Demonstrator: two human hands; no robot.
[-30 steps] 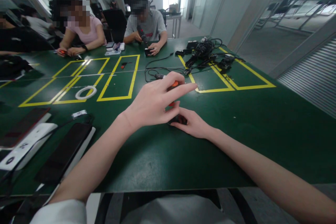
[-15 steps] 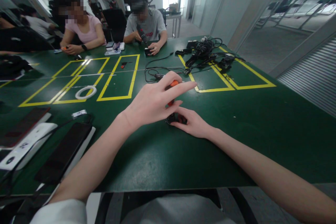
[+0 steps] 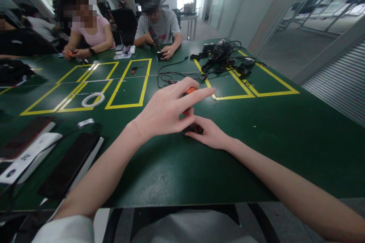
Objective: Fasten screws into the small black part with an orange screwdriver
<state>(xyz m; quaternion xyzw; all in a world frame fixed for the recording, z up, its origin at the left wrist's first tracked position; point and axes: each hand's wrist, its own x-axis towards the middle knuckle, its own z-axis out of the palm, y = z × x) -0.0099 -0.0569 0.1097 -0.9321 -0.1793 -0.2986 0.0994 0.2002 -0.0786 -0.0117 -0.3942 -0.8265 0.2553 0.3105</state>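
My left hand (image 3: 168, 108) is closed round the handle of an upright orange screwdriver (image 3: 190, 90), with the index finger stretched out to the right. Most of the handle and its lower end are hidden behind the fingers. Directly below, my right hand (image 3: 212, 133) rests on the green table (image 3: 228, 174) and grips a small black part (image 3: 197, 129) between thumb and fingers. The part is largely covered by both hands, so its kind cannot be made out. The screwdriver stands right over it; whether the tip touches is hidden.
Black cables (image 3: 222, 59) lie heaped at the back right, one cable trailing toward my hands. A white tape roll (image 3: 93, 100) lies within yellow markings. At left are a black phone (image 3: 70, 165) and a white power bank (image 3: 31, 155). Across the table, a person (image 3: 159, 26) holds a power tool.
My left fingers have shifted slightly round the screwdriver, the lower ones curling in closer to my right hand. My right hand keeps its place on the black part.
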